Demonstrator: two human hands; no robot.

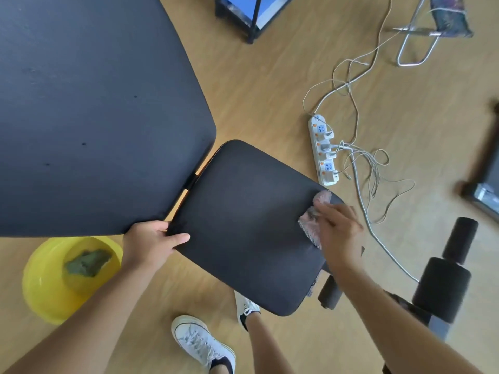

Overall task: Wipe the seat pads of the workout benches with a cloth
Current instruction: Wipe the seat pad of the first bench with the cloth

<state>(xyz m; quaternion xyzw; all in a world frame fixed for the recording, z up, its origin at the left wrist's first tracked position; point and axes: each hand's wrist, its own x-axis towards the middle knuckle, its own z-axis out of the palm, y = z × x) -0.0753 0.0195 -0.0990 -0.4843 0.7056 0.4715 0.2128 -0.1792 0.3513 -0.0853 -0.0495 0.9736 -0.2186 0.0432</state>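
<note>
The black seat pad (248,225) of a workout bench fills the middle of the view, with the larger black back pad (94,109) rising to its upper left. My left hand (151,242) grips the seat pad's near left edge, thumb on top. My right hand (339,230), blurred by motion, presses a pinkish cloth (314,215) flat on the pad's right edge. Part of the cloth sticks out beyond my fingers.
A yellow basin (48,290) holding a green rag (87,263) sits on the wooden floor at lower left. A white power strip (322,151) with tangled cables lies right of the bench. Black foam rollers (442,282) stand at lower right. My white shoes (201,344) are below.
</note>
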